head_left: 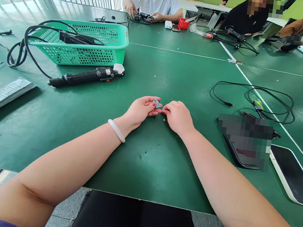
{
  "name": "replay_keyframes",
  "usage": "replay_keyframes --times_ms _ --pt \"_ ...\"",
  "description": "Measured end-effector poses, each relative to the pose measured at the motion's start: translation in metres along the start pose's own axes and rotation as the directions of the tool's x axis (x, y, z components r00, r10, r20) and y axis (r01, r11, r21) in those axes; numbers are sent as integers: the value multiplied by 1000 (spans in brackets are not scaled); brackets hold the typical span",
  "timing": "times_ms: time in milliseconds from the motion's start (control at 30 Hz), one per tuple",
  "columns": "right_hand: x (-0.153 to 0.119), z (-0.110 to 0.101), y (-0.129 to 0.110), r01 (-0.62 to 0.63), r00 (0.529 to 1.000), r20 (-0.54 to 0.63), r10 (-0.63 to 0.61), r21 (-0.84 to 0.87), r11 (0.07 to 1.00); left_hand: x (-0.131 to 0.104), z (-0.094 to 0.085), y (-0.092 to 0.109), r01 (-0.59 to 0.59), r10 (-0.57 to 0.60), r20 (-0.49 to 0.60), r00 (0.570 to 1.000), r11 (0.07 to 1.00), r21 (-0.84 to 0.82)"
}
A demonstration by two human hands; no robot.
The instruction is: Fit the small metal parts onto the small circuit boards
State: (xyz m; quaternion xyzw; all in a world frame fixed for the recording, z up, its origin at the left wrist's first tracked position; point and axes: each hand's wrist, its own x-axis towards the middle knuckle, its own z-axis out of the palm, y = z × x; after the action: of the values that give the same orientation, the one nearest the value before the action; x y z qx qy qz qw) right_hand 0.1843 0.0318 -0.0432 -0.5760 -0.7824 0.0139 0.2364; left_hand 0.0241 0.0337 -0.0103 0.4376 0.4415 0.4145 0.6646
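Observation:
My left hand (140, 112) is held palm up just over the green table (122, 162), its thumb and fingers closed on a small silvery metal part (157, 103). Close beside it, my right hand (178, 117) has thumb and forefinger pinched together near the left fingertips. Whatever that pinch holds is too small to make out. A tiny bright piece (164, 119) lies on the tabletop below the right fingertips. A white band (117, 130) circles my left wrist.
Left of my hands lie a black electric screwdriver (86, 77), a green basket (86, 54) with cables, and a stack of paper sheets (1, 95). At right are a coiled cable (271, 92), a black blurred item (244, 142) and a phone (297, 173). People sit across the table.

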Motion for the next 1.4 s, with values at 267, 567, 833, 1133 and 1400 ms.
replay_keyframes --times_ms 267,567,833,1133,1400 --pt "-2 -16 1 -32 985 -148 86 335 942 -3 -7 4 38 -41 163 986 999 21" --pt "-14 -34 -15 157 968 -247 -39 482 862 -6 -8 5 128 -119 350 929 992 -3" --pt "-13 -32 -16 160 968 -245 -45 475 865 -7 -7 5 140 -125 386 914 990 -11" --pt "-15 -31 -17 134 963 -268 -10 450 883 -8 -6 6 153 -136 376 916 988 -16" --pt "-16 -28 -11 -20 992 -115 52 262 965 4 -12 3 39 -41 -8 999 983 -179"
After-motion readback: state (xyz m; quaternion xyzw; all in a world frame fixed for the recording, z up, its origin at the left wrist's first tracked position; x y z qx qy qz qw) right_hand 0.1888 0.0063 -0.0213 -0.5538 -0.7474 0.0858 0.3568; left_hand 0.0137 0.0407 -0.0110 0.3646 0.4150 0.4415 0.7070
